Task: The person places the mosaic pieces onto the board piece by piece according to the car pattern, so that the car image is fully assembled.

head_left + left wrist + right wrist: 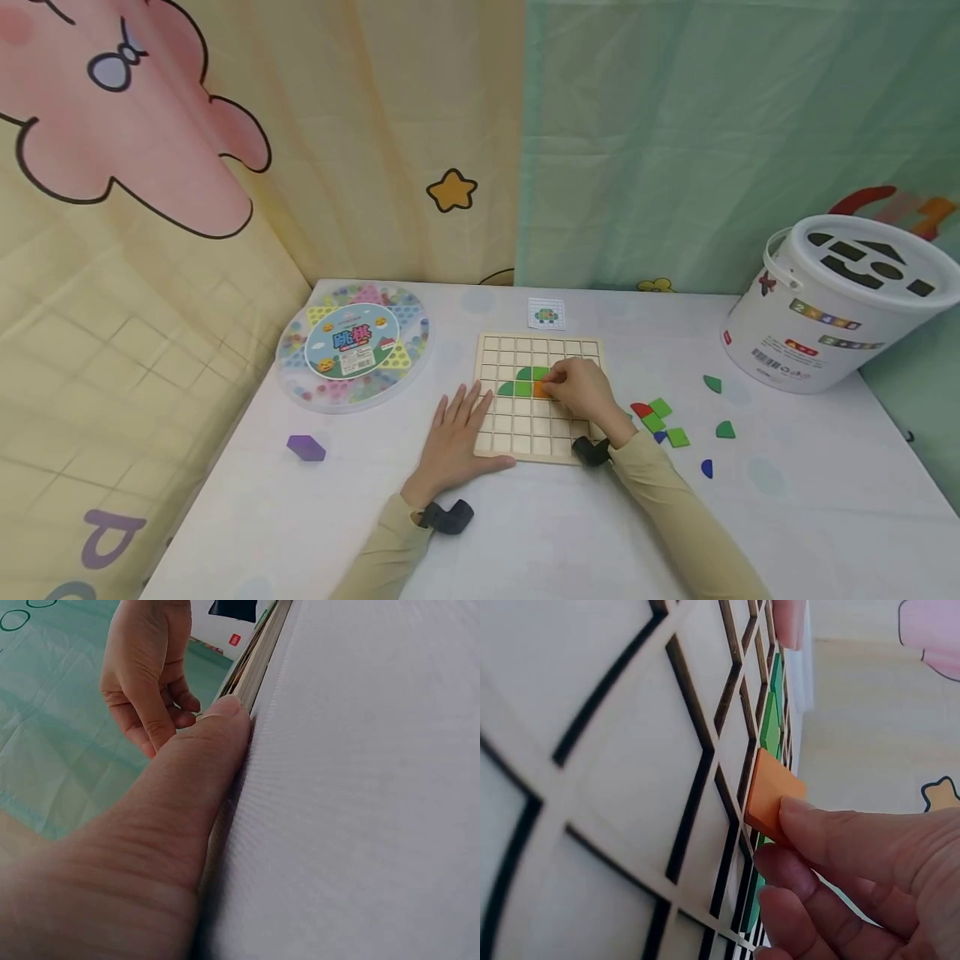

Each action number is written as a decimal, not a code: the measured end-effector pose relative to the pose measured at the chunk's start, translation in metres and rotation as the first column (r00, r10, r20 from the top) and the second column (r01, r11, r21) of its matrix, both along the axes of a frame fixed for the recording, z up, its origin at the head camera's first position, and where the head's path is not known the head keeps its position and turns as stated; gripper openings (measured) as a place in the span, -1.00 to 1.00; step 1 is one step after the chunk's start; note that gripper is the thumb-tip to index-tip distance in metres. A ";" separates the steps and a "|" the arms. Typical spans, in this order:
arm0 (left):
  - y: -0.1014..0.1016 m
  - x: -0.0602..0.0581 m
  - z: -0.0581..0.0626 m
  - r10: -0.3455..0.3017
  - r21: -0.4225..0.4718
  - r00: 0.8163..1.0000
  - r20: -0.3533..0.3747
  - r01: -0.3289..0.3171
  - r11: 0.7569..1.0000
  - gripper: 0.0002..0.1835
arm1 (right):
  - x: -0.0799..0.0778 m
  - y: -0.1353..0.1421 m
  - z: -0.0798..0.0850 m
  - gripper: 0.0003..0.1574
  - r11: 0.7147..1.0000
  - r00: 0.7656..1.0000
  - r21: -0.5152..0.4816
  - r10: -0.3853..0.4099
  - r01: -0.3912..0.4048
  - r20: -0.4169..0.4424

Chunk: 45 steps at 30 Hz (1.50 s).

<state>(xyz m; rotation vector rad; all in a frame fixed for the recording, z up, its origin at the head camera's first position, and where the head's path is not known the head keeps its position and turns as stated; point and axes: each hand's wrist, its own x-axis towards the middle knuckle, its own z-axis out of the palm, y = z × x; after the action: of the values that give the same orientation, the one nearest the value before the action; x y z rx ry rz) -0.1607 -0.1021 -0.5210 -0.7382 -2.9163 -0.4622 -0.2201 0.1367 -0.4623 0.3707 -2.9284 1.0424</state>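
Note:
A wooden grid board [517, 429] lies on the table with green square and rounded pieces [522, 388] set in several of its cells. My right hand [581, 390] pinches an orange square tile [771, 791] between thumb and fingers, over a cell beside the green pieces. In the right wrist view the tile tilts against the grid, one edge at the cell. My left hand [453, 437] rests with fingers spread on the board's left side. Its thumb [187, 761] lies along the front edge in the left wrist view.
Behind the board lies a small pattern card [546, 315]. Loose green, red and blue pieces [677, 437] are scattered to the right, near a white bucket [813, 333] with a shape-cut lid. At left are a round Chinese checkers box [300, 392] and a purple block [306, 447].

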 end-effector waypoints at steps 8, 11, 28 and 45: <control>0.000 0.000 -0.001 0.006 -0.010 1.000 0.000 -0.006 1.000 0.13 | -0.003 -0.002 -0.003 -0.86 0.998 0.999 0.059 -0.032 0.030 0.018; 0.000 0.000 0.000 0.004 -0.007 1.000 -0.005 -0.005 1.000 0.12 | -0.003 -0.003 -0.003 -0.83 0.996 0.999 0.084 -0.038 0.036 0.019; 0.000 0.001 0.001 0.002 -0.010 1.000 -0.020 -0.002 1.000 0.12 | 0.003 -0.001 -0.006 -0.90 0.999 0.999 0.038 0.014 -0.015 0.040; 0.000 0.000 0.000 0.008 -0.023 1.000 -0.008 -0.008 1.000 0.13 | 0.025 0.050 0.003 -0.85 0.978 0.977 -0.037 0.203 -0.206 -0.063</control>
<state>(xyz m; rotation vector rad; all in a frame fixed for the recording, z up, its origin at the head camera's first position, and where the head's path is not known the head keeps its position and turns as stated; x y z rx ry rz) -0.1607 -0.1021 -0.5211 -0.7290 -2.9212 -0.4246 -0.1953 0.1869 -0.4596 0.7015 -2.8574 1.0932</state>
